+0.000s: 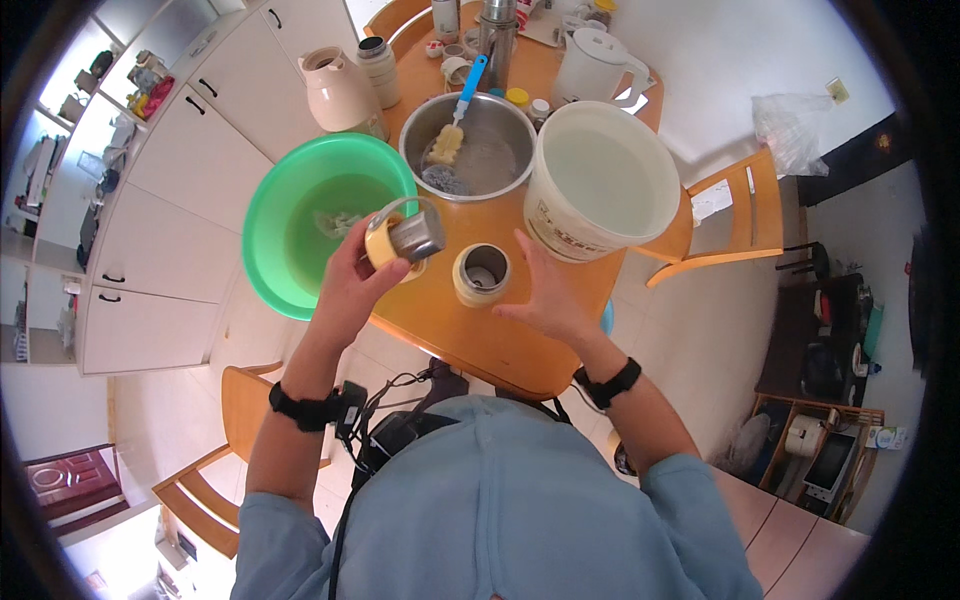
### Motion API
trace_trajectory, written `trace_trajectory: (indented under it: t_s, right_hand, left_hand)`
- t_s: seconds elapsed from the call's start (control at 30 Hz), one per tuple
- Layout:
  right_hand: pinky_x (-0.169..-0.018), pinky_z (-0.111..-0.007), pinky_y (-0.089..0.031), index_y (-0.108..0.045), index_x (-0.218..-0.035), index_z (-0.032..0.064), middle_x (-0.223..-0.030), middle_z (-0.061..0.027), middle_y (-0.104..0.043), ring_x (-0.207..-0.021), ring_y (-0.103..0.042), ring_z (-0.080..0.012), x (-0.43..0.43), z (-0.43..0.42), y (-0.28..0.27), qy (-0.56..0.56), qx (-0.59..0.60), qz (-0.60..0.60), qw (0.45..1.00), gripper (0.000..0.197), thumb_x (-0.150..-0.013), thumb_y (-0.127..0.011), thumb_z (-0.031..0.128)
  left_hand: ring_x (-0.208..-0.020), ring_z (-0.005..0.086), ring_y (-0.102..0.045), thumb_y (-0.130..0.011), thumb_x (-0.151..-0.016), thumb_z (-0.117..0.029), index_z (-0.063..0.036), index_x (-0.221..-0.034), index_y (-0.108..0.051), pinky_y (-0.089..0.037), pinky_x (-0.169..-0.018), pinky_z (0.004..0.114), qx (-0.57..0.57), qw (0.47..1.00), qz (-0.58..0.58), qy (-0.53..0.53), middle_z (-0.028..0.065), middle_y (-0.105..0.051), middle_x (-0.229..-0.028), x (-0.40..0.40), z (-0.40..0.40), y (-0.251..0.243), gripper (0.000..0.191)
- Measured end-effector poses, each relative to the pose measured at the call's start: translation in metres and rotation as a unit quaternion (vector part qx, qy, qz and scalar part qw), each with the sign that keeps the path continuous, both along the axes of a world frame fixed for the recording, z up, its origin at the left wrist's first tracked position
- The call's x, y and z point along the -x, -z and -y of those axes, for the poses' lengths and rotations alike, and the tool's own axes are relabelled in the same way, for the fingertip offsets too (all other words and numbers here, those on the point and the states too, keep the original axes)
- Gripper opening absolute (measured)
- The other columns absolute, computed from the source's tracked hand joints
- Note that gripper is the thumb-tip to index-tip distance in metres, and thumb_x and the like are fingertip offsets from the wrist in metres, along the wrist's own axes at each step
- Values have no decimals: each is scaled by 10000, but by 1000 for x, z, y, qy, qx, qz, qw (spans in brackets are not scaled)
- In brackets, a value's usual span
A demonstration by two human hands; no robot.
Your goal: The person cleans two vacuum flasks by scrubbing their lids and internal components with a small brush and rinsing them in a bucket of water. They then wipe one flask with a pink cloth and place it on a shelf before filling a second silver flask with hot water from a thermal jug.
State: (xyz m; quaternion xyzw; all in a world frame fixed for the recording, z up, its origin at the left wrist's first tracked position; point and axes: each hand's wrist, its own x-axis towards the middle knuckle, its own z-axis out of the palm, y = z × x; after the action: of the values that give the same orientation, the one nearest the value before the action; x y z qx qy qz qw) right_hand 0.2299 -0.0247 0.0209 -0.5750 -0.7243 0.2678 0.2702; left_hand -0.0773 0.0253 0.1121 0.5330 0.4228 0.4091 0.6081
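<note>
My left hand [358, 281] grips a cream-coloured flask lid [381, 241] with a carry loop and a steel inner part, tilted beside the rim of a green plastic basin [259, 225]. The basin holds cloudy water with a pale cloth in it. Between my hands an uncapped cream vacuum flask [474, 294] stands upright on the wooden table [480, 341]. My right hand [551, 296], fingers spread and holding nothing, is just right of the flask. Behind, a steel pot [405, 146] holds a blue-handled sponge brush [471, 86] and a grey scrubber [442, 178].
A white bucket of water [577, 232] stands at the table's right edge. Farther back are a pink thermal jug [341, 94], another cream flask [381, 75], a steel flask [496, 52], a white electric kettle [589, 67] and small jars. Wooden chairs [739, 210] stand around the table.
</note>
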Motion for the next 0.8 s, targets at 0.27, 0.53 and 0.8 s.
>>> trace_trajectory:
  t_s: [0.27, 0.53, 0.8]
  right_hand:
    - [-1221, -412, -375, -193, -1682, 101, -1628, -150, -396, -1484, -439, -283, 43, -8, 92, 74, 14, -229, 970, 1295, -651, -977, 92]
    - [-1103, -439, -482, -412, -1480, 100, -1441, -145, -540, -1322, -567, -348, 76, 18, 48, 82, -55, -161, 982, 998, -652, -966, 137]
    - [-1081, -407, -506, -374, -1494, 35, -1388, -151, -524, -1293, -583, -270, 59, 40, -91, 117, -140, -207, 961, 1001, -654, -909, 137]
  left_hand:
    - [-1306, 181, -586, -752, -931, -75, -4, -1560, -428, -477, -1130, 346, 63, 997, -50, -22, 79, -588, -1412, 128, 27, 53, 712]
    - [-1298, 188, -587, -741, -959, -167, 9, -1522, -469, -462, -1123, 352, 74, 987, -86, -115, 97, -610, -1400, 209, 29, 72, 650]
    - [-1298, 191, -585, -728, -955, -138, 9, -1515, -473, -469, -1110, 354, 6, 983, -107, -147, 99, -608, -1391, 198, 48, 37, 632]
